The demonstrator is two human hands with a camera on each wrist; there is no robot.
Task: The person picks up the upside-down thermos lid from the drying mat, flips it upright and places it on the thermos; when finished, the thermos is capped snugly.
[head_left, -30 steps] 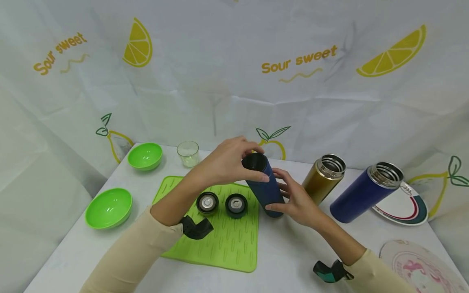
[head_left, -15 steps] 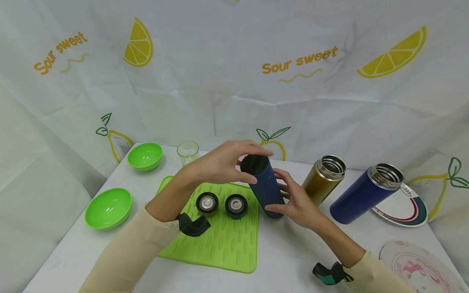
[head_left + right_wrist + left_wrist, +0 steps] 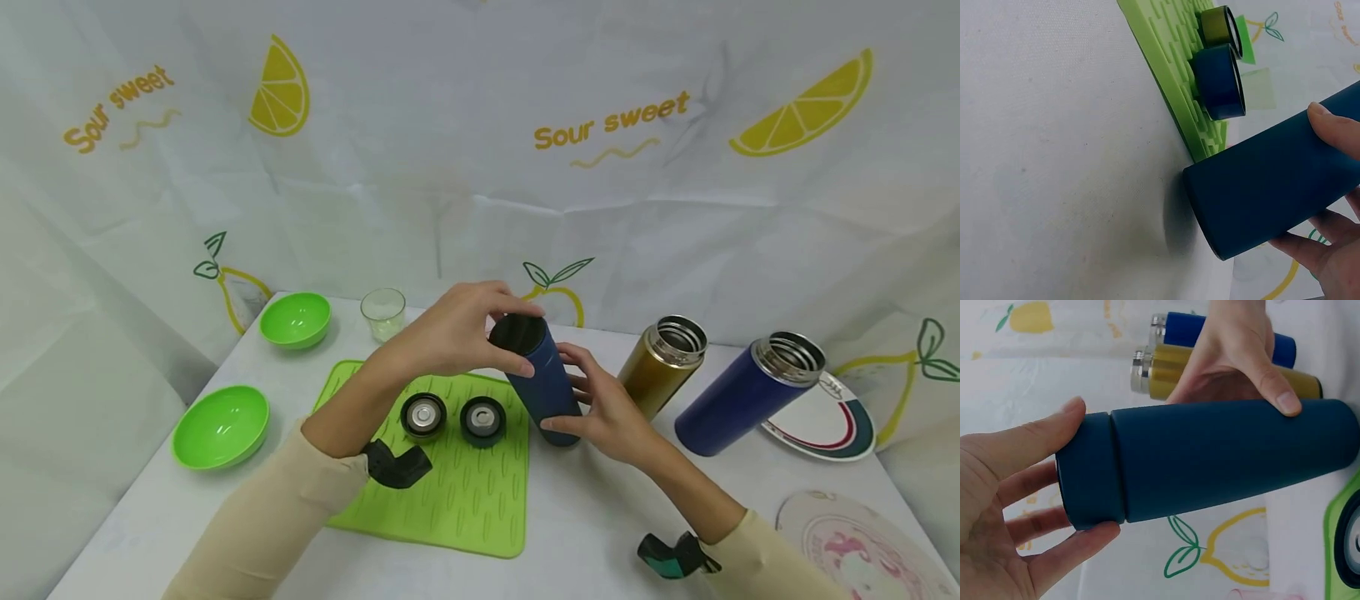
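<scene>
A dark blue thermos [image 3: 542, 387] stands tilted at the right edge of the green mat. Around its lid [image 3: 1091, 469], my left hand [image 3: 468, 329] has its thumb on one side and fingers on the other. A thin seam between lid and body shows in the left wrist view. My right hand [image 3: 609, 410] grips the lower body, thumb in front and fingers behind. In the right wrist view the base of the thermos [image 3: 1272, 181] is close over the white table. Two removed lids, one gold-sided [image 3: 1213, 26] and one blue [image 3: 1216, 81], lie upside down on the mat.
An uncapped gold thermos [image 3: 660, 371] and an uncapped blue thermos [image 3: 738, 400] stand right of my hands. Two green bowls [image 3: 221, 425] and a glass [image 3: 383, 312] are at left. Plates [image 3: 832, 429] lie at right; the ribbed green mat [image 3: 450, 517] lies centrally.
My left hand has shifted slightly left around the lid; its fingers lifted and spread half a second ago and have come back in. The right hand keeps the thermos in place.
</scene>
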